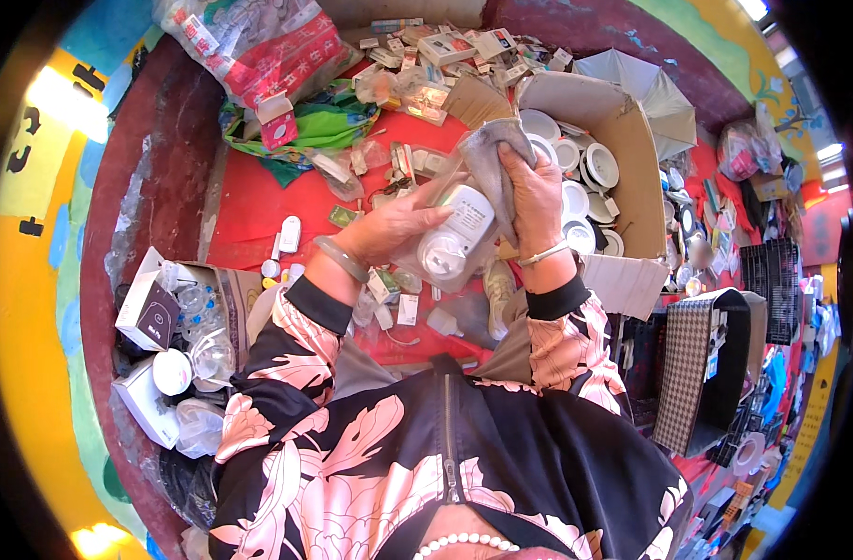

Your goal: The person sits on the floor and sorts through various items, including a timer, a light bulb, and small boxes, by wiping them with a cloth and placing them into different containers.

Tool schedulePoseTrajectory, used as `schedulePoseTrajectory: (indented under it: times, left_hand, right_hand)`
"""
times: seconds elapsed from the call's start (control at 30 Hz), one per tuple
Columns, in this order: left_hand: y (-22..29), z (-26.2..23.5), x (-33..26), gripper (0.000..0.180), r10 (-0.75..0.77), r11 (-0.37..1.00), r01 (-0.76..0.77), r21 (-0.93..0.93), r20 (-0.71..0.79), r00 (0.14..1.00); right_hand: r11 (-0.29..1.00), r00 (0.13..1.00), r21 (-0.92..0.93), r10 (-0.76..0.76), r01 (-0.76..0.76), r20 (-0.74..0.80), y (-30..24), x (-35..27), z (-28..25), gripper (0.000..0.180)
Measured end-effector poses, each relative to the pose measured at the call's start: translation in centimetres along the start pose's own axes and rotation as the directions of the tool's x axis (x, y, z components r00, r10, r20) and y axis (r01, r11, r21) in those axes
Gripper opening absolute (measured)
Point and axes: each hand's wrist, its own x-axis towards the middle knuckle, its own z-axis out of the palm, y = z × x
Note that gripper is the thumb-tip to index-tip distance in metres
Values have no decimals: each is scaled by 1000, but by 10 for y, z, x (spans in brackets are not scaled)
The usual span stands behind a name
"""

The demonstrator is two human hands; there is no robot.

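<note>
A white device in a see-through plastic package (466,217) is held up in front of me, its round lower part facing me. My left hand (389,229) grips the package from its left side, thumb across the front. A grey cloth (490,168) is bunched in my right hand (537,201), beside the package's upper right edge. Whether the cloth presses on the plastic, I cannot tell. Below the package, small boxes (408,309) and a white bulb-shaped piece (443,322) lie on the red sheet (249,201).
To the right stands an open cardboard box (643,177) of round white fittings, with a silver umbrella (646,89) behind it. Small packaged goods (445,47) pile up at the back. A stuffed plastic bag (258,47) sits back left; a carton of plastic-wrapped items (235,299) is at left.
</note>
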Motion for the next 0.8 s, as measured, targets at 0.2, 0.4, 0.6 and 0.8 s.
schedulePoseTrajectory:
  times: [0.2, 0.4, 0.6, 0.8]
  left_hand:
    - [-2, -1, 4, 58, -31, 994, 36, 107, -48, 998]
    - [2, -11, 2, 52, -61, 985, 75, 156, -92, 994]
    - [-15, -32, 8, 45, -81, 658, 149, 738, -127, 989]
    - [-13, -20, 3, 49, -56, 733, 28, 680, 18, 998]
  right_hand:
    - [954, 994, -299, -40, 6, -106, 7, 5, -6, 24]
    - [992, 982, -21, -126, 125, -142, -38, -3, -2, 33]
    - [-172, 513, -528, -125, 832, 849, -23, -19, 21, 36]
    - [17, 649, -649, 28, 761, 761, -4, -13, 12, 19]
